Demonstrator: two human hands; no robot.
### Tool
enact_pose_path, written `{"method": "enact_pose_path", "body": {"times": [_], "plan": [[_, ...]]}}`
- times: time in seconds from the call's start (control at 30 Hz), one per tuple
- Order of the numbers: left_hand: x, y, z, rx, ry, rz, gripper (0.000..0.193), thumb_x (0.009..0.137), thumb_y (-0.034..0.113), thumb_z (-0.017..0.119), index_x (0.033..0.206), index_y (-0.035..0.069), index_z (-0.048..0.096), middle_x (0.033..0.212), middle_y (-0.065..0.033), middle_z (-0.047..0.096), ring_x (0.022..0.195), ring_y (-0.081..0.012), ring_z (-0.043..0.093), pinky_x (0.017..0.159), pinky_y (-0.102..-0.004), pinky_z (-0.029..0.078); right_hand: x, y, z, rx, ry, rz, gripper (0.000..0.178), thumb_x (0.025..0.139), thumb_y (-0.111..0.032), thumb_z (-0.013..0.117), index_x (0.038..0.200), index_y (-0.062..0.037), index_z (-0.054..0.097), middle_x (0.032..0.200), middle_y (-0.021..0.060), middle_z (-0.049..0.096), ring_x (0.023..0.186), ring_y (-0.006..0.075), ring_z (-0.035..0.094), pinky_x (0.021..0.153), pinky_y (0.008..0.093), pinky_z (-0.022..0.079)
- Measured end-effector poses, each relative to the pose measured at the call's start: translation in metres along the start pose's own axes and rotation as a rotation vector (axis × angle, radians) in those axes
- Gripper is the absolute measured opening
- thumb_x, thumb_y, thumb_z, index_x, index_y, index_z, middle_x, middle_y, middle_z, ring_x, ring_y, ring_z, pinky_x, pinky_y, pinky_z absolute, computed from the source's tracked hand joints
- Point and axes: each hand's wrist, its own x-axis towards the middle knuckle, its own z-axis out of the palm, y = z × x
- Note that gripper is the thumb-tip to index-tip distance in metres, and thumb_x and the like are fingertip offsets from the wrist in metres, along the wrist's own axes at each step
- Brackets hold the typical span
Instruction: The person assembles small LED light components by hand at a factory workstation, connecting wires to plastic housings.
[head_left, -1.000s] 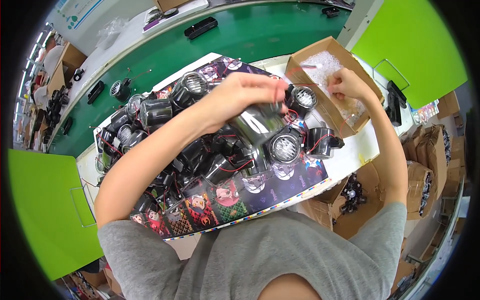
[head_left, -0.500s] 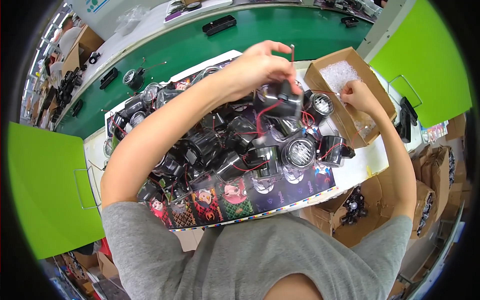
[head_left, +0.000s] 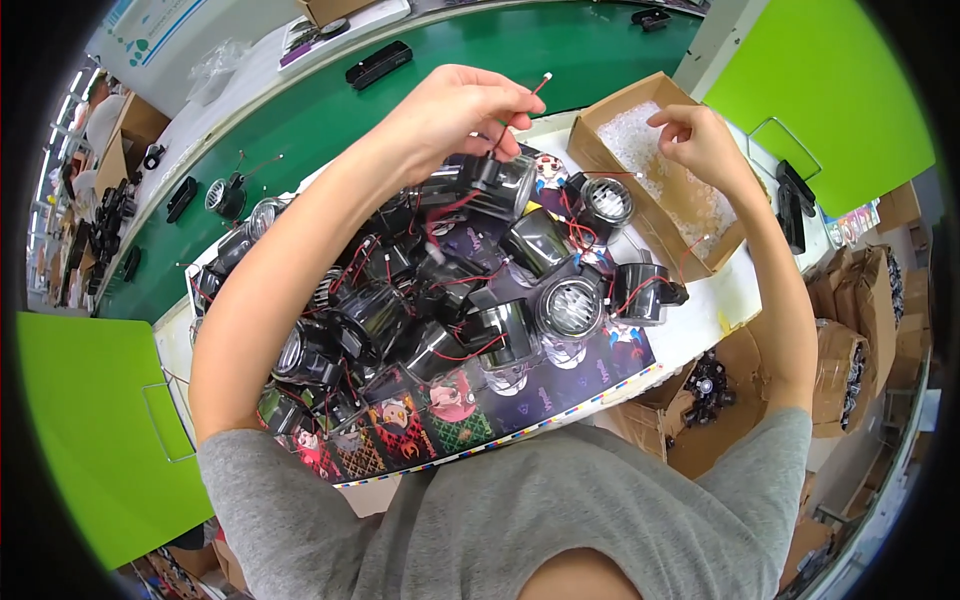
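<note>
My left hand (head_left: 478, 112) pinches a thin red wire (head_left: 541, 86) with a small white plug at its tip. The wire runs to a black cylindrical lamp-like unit with a clear cover (head_left: 505, 185), which hangs just under the fingers against the pile. My right hand (head_left: 692, 142) is over the cardboard box (head_left: 592, 128) of small clear plastic pieces (head_left: 660, 160). Its fingers are loosely curled, with thumb and forefinger apart and nothing visible between them. Several similar units with red wires, including a ribbed-face lamp (head_left: 570, 307), lie across the printed sheet (head_left: 545, 395).
A green work surface (head_left: 310, 125) runs behind, with a black elongated part (head_left: 379, 65) on it. Bright green panels (head_left: 105, 430) flank the table. To the lower right, an open carton (head_left: 735, 435) holds black parts, near stacked cartons (head_left: 850, 285).
My right hand has let go of a red wire end and lifted over the box. My left hand still has its unit, and the view has shifted slightly.
</note>
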Motion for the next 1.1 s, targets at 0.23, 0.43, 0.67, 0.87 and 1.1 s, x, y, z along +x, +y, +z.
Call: {"method": "enact_pose_path", "body": {"times": [0.23, 0.43, 0.67, 0.87, 1.1], "plan": [[0.017, -0.010, 0.018, 0.061, -0.095, -0.012, 0.018, 0.083, 0.016, 0.054, 0.089, 0.003, 0.063, 0.072, -0.0022, 0.056, 0.060, -0.0097, 0.056, 0.059, -0.0201, 0.046, -0.006, 0.008, -0.004, 0.039, -0.046, 0.063, 0.013, 0.069, -0.005, 0.062, 0.081, 0.0018, 0.063, 0.068, 0.0077, 0.062, 0.063, 0.0122, 0.057, 0.060, 0.0257, 0.046], [0.022, -0.020, 0.022, -0.069, -0.039, 0.150, 0.015, 0.081, 0.015, 0.058, 0.085, 0.001, 0.063, 0.071, -0.0045, 0.058, 0.058, -0.0103, 0.057, 0.054, -0.0209, 0.046, -0.003, -0.048, 0.001, 0.623, -0.002, -0.046, 0.013, 0.072, -0.005, 0.066, 0.083, -0.0001, 0.062, 0.078, 0.0046, 0.063, 0.072, 0.0093, 0.058, 0.068, 0.0213, 0.047], [0.025, -0.024, 0.022, -0.006, -0.102, 0.244, 0.016, 0.082, 0.016, 0.056, 0.088, 0.002, 0.062, 0.071, -0.0012, 0.057, 0.063, -0.0076, 0.055, 0.059, -0.0200, 0.044, 0.005, -0.071, 0.022, 0.944, -0.028, -0.041, 0.037, 0.073, -0.004, 0.065, 0.109, -0.0031, 0.054, 0.095, 0.0112, 0.063, 0.087, 0.0123, 0.059, 0.082, 0.0262, 0.045], [0.024, -0.022, 0.025, -0.020, -0.084, 0.142, 0.016, 0.083, 0.017, 0.056, 0.088, 0.003, 0.061, 0.073, -0.0009, 0.057, 0.067, -0.0083, 0.054, 0.066, -0.0220, 0.045, 0.003, -0.070, 0.019, 0.880, -0.090, -0.040, 0.049, 0.073, -0.005, 0.067, 0.118, -0.0079, 0.050, 0.096, 0.0098, 0.064, 0.091, 0.0119, 0.058, 0.086, 0.0269, 0.043], [0.030, -0.028, 0.022, -0.118, -0.125, 0.141, 0.018, 0.083, 0.016, 0.056, 0.092, 0.002, 0.062, 0.075, -0.0016, 0.058, 0.070, -0.0086, 0.053, 0.068, -0.0221, 0.045, -0.002, -0.074, 0.020, 0.708, -0.061, -0.174, 0.049, 0.073, -0.005, 0.066, 0.119, -0.0073, 0.050, 0.101, 0.0100, 0.062, 0.093, 0.0125, 0.057, 0.086, 0.0266, 0.042]]}}
